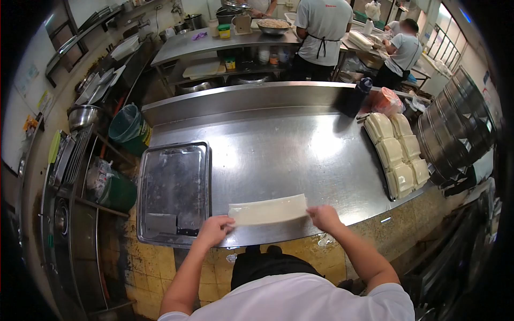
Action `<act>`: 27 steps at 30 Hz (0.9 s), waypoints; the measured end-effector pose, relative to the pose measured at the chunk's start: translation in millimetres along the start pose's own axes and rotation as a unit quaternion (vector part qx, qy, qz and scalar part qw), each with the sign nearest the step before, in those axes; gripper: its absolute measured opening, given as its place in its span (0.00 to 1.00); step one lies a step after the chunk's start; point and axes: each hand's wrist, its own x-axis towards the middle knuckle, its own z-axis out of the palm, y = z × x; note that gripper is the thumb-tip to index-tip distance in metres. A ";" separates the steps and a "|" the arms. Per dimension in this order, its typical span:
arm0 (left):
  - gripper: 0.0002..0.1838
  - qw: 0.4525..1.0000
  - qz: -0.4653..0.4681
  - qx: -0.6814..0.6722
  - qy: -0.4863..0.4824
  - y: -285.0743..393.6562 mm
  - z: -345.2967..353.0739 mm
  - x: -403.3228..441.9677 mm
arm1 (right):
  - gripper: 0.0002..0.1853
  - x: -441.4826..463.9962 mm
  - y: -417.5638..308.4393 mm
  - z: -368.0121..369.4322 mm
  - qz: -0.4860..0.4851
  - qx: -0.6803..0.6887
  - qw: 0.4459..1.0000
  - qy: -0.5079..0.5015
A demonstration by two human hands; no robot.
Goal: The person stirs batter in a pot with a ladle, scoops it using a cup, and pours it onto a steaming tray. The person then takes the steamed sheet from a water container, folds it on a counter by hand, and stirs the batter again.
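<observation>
A pale, thin, glossy rectangular sheet (269, 210) stretches between my hands above the front edge of the steel table; its material is unclear. My left hand (217, 230) is closed on its left end, fingers pinched at the lower corner. At the opposite end, my right hand (323, 218) grips the right edge between thumb and fingers. To the left lies a dark metal tray (174, 182), holding a wide-bladed cleaver (161, 222) with a black handle. Several pale folded bundles (393, 147) sit in two rows on a dark tray at the right.
The steel table (257, 144) has a raised back ledge. A dark bottle (357, 97) and an orange-and-white plastic bag (386, 101) stand at the back right, near large metal drums (455, 125). Co-workers (323, 29) stand beyond. A green bin (130, 131) is at left.
</observation>
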 end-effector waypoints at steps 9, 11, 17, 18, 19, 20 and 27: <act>0.11 0.983 -0.030 0.005 0.183 6.4 9.6 -22.5 | 0.15 22.7 -55.2 -1.5 0.010 0.061 0.998 -0.003; 0.10 0.976 -0.016 0.000 0.218 -3.2 15.0 -12.7 | 0.16 50.2 -93.5 -6.0 -0.013 0.088 0.996 0.002; 0.09 0.964 -0.124 -0.073 0.225 0.1 20.2 7.4 | 0.19 123.5 -183.3 49.2 -0.123 0.122 0.983 -0.060; 0.12 0.965 -0.135 -0.059 0.219 -0.8 21.2 9.7 | 0.19 132.6 -194.1 60.9 -0.141 0.111 0.982 -0.063; 0.13 0.964 -0.143 -0.061 0.218 -1.3 22.5 11.7 | 0.19 139.4 -203.2 69.9 -0.158 0.100 0.980 -0.066; 0.13 0.963 -0.149 -0.063 0.217 -1.7 23.7 14.7 | 0.17 145.3 -210.1 77.5 -0.165 0.069 0.981 -0.077; 0.22 0.980 -0.140 0.001 0.145 -24.6 44.9 28.1 | 0.10 160.3 -216.3 94.7 -0.179 0.036 0.977 -0.108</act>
